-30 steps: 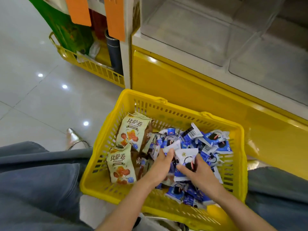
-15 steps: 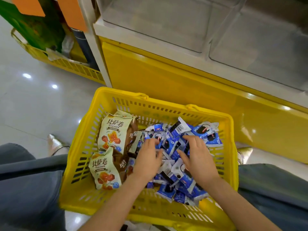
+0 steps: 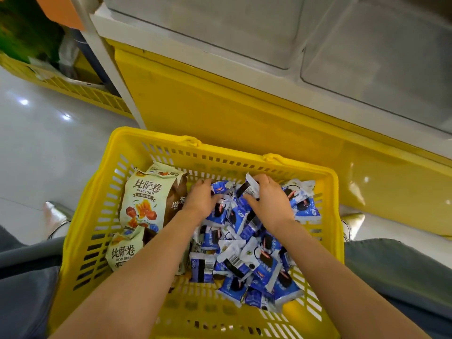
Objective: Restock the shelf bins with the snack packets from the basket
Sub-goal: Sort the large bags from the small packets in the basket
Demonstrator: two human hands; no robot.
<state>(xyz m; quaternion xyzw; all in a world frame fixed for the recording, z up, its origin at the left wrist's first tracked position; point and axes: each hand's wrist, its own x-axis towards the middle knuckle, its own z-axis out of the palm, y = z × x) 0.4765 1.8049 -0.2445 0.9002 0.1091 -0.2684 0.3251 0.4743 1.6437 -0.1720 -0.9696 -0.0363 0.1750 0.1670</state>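
Note:
A yellow plastic basket [image 3: 102,216] sits between my knees on the floor. Its right half holds a heap of several small blue-and-white snack packets [image 3: 247,263]. Two cream packets [image 3: 144,199] with red print lie along its left side. My left hand [image 3: 201,199] reaches into the far part of the heap, fingers curled round blue packets. My right hand [image 3: 269,199] lies beside it, fingers curled round blue packets at the far edge of the heap. Clear shelf bins [image 3: 220,28] stand above the basket on a yellow shelf base [image 3: 220,113].
A second clear bin [image 3: 379,62] sits right of the first. Another yellow basket [image 3: 80,92] with green and dark goods stands at the far left behind a white post [image 3: 110,69]. Glossy white floor lies left; my grey-trousered legs flank the basket.
Both hands have moved from the near middle of the heap toward its far edge, and their fingers have closed round blue packets. The view has shifted closer to the shelf.

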